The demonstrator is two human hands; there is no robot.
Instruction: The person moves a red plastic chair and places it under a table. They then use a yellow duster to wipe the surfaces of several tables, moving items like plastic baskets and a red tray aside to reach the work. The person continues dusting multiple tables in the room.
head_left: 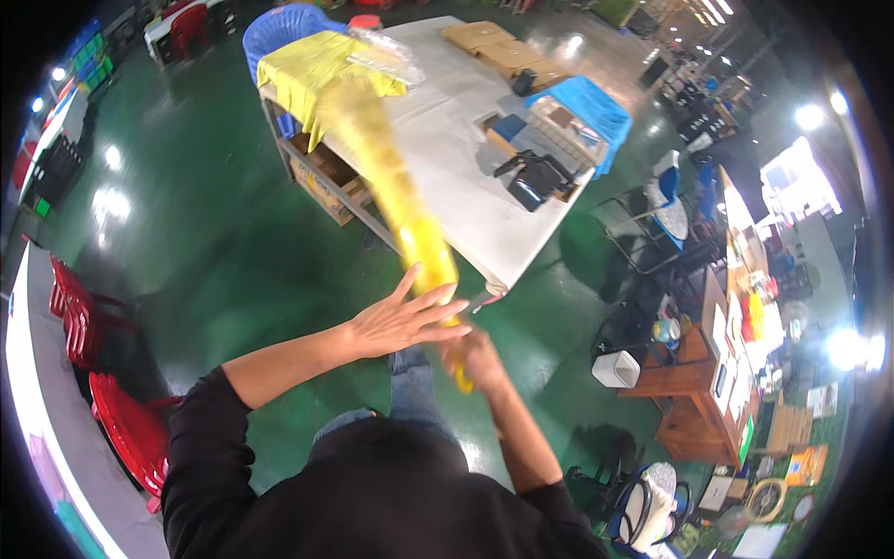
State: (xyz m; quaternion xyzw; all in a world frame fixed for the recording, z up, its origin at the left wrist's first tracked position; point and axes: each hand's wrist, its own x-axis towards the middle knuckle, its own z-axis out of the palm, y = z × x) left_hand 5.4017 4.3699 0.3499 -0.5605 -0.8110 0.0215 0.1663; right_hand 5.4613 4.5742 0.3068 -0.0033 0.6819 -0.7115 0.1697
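A long, shiny yellow thing [414, 228], blurred by motion, reaches from my hands up over the near left side of the white-topped table [438, 140]. Its kind is not clear; the far end looks ragged or fuzzy. My right hand [473, 359] is closed round its lower end, where a bit of yellow pokes out below the fist. Against its side, just above that grip, my left hand [402, 321] rests with fingers stretched and spread. Beyond lies a yellow cloth [312, 70], draped over the table's left corner, near the far tip.
Black devices [535, 182], a wire basket [568, 126] under blue cloth and flat cardboard boxes [503, 47] sit on the table. Red chairs [130, 433] stand at left, a blue chair [284, 33] behind the table. On the right are a wooden desk [684, 401] and a white bin [616, 370].
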